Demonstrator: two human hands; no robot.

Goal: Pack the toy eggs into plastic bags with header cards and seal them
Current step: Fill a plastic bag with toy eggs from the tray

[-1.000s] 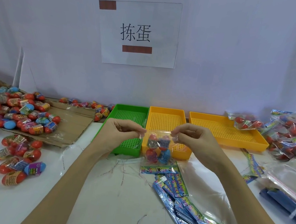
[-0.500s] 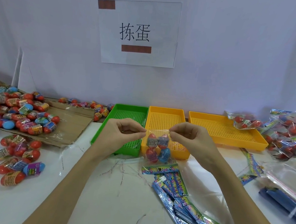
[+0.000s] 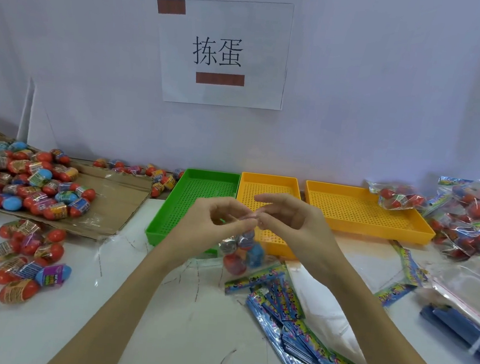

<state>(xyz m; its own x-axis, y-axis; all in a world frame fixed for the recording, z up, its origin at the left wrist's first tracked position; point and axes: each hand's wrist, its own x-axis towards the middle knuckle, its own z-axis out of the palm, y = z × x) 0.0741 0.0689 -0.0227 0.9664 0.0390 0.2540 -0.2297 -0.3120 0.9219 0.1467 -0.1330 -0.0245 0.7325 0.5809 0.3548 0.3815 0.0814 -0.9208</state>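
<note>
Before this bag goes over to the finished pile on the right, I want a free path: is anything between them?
Yes. The larger yellow tray lies between the held bag of eggs and the packed bags; header cards lie nearer. Lifting over clears both.

The clear plastic bag (image 3: pixel 241 249) looks thin and glossy. The green tray (image 3: pixel 198 204) and far-right yellow tray (image 3: pixel 362 211) are perforated matt plastic. On the left, creased brown cardboard (image 3: pixel 114 199) looks rough. The tabletop (image 3: pixel 161 321) is smooth white.
</note>
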